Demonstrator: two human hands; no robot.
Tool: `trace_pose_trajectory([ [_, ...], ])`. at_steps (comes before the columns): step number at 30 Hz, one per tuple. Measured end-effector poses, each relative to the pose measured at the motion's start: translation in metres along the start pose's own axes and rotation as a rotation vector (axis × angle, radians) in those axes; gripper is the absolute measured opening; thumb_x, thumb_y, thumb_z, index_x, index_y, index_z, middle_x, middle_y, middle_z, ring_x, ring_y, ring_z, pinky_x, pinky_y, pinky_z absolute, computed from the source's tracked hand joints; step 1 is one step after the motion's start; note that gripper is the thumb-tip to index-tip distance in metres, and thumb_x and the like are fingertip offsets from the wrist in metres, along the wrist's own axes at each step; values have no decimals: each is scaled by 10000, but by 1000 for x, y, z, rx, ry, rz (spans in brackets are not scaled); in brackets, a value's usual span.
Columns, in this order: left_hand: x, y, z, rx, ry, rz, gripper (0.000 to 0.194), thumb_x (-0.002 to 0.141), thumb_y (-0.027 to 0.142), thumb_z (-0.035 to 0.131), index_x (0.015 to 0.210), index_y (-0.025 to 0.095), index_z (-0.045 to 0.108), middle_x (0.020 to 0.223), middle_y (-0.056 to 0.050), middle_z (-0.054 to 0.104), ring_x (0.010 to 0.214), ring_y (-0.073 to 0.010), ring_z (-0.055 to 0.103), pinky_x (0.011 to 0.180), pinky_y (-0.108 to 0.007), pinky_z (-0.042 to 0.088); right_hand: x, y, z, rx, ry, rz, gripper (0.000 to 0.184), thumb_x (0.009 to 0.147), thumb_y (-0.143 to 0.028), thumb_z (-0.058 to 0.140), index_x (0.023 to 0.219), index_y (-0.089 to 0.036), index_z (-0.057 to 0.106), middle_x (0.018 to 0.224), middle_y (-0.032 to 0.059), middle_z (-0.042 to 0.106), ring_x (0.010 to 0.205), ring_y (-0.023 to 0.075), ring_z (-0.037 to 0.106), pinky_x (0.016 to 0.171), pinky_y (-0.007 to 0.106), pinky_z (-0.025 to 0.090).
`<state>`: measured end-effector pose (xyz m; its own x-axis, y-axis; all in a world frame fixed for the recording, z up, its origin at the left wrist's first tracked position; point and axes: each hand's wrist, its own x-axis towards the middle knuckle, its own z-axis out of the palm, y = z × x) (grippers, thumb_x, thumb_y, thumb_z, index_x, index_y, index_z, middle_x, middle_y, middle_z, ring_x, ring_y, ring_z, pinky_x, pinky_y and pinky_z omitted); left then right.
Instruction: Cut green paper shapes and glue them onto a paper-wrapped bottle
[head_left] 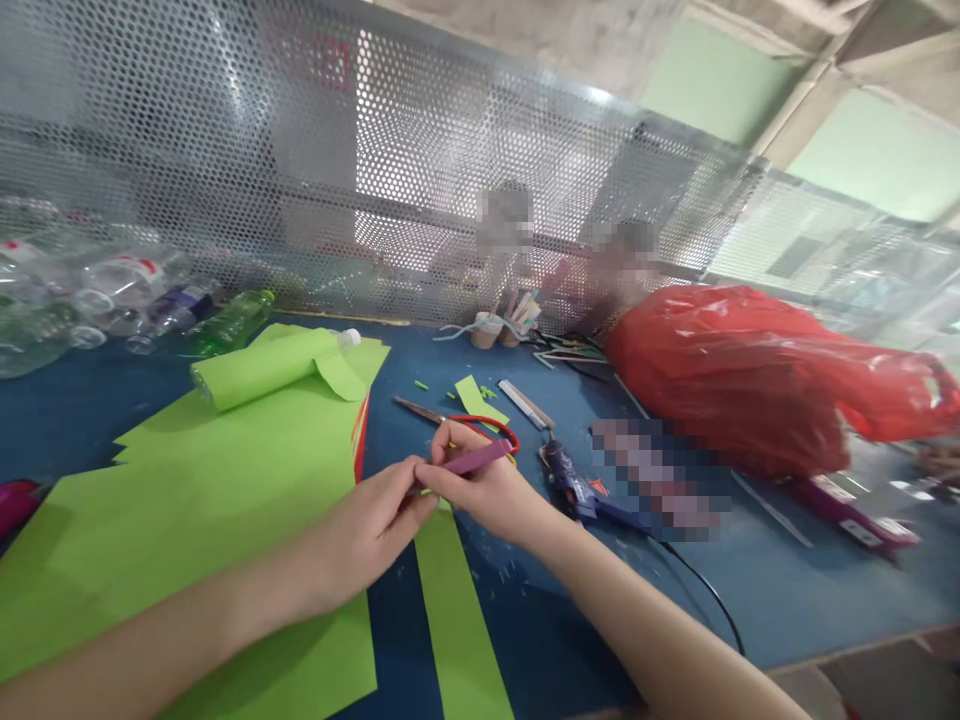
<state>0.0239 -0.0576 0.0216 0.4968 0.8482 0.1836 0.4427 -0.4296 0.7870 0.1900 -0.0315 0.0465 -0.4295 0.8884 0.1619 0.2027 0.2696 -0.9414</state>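
Observation:
A purple pen (478,458) lies across the fingers of my right hand (484,495), which is closed around it. At the pen's lower end, the fingertips of my left hand (367,520) pinch together, touching my right fingers; the pen's tip is hidden there. Below both hands a long green paper strip (461,620) runs toward me on the blue table. Just beyond my right hand lie scissors (421,409) with red handles, partly covered by my fingers. My left forearm crosses over large green paper sheets (247,530).
A green-wrapped bottle (262,370) rests on the sheets. Plastic bottles (120,285) crowd the back left. A blue glue gun (570,480) with a black cord, green scraps (480,402), cups of sticks (487,330) and a red plastic bag (735,370) lie beyond and right. Perforated metal panels (420,150) stand behind.

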Motion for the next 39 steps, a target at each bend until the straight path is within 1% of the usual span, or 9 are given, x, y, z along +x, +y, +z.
trace_pose_trajectory([
  [2, 0, 2, 0, 5, 12, 0, 300, 959, 404, 308, 967, 202, 530, 926, -43, 619, 846, -186, 593, 776, -326, 491, -1, 1, 2, -2, 21, -10, 246, 788, -330, 637, 713, -199, 444, 597, -75, 404, 515, 80, 338, 480, 204, 270],
  [5, 1, 5, 1, -6, 35, 19, 299, 963, 383, 313, 986, 198, 547, 1016, -57, 622, 967, -197, 584, 901, -346, 455, 0, 2, 4, 59, 29, 24, 306, 872, -431, 517, 692, -215, 398, 522, -87, 367, 459, 84, 310, 452, 215, 250],
  [7, 1, 7, 2, -24, 31, 18, 300, 965, 365, 311, 1057, 195, 540, 1096, -71, 612, 1040, -198, 566, 964, -351, 425, 0, 3, 6, 45, 65, 21, 333, 872, -446, 512, 665, -215, 392, 513, -82, 367, 459, 87, 315, 453, 221, 252],
  [10, 0, 9, 3, -35, -3, 1, 342, 970, 360, 285, 1178, 188, 495, 1184, -96, 590, 1103, -201, 546, 1006, -365, 400, 0, 5, 10, 32, 98, 28, 331, 835, -426, 575, 651, -211, 403, 522, -81, 374, 468, 85, 313, 447, 220, 247],
  [13, -1, 9, 3, -17, -30, -17, 377, 973, 379, 261, 1204, 189, 491, 1134, -96, 613, 1070, -209, 566, 985, -381, 414, -1, 7, 13, 128, 83, 83, 328, 838, -434, 569, 673, -216, 389, 489, -98, 349, 436, 76, 276, 421, 210, 215],
  [18, -1, 4, 4, -45, -23, -12, 386, 973, 397, 261, 1212, 212, 501, 1037, -69, 642, 975, -206, 598, 912, -368, 454, -1, 11, 15, 244, 68, 154, 342, 821, -463, 577, 693, -219, 374, 441, -117, 340, 395, 64, 260, 399, 195, 180],
  [22, 0, 2, 4, -69, -4, -15, 376, 970, 392, 287, 1229, 220, 498, 1061, -69, 648, 975, -208, 604, 879, -346, 463, 0, 15, 15, 290, 55, 163, 338, 817, -450, 581, 691, -218, 370, 434, -120, 338, 390, 60, 255, 399, 195, 162],
  [27, 0, 4, 1, -78, -16, -1, 367, 969, 361, 302, 1248, 215, 492, 1063, -72, 654, 954, -208, 614, 839, -334, 468, -2, 14, 18, 350, 80, 166, 328, 818, -417, 587, 693, -215, 361, 449, -123, 336, 396, 54, 241, 408, 197, 155],
  [39, -2, 10, -2, -140, -37, -21, 384, 962, 334, 325, 1303, 245, 477, 1144, -63, 645, 971, -195, 611, 882, -333, 455, -4, 16, 21, 391, 80, 172, 311, 834, -393, 579, 692, -215, 367, 443, -122, 316, 397, 60, 217, 410, 200, 144],
])
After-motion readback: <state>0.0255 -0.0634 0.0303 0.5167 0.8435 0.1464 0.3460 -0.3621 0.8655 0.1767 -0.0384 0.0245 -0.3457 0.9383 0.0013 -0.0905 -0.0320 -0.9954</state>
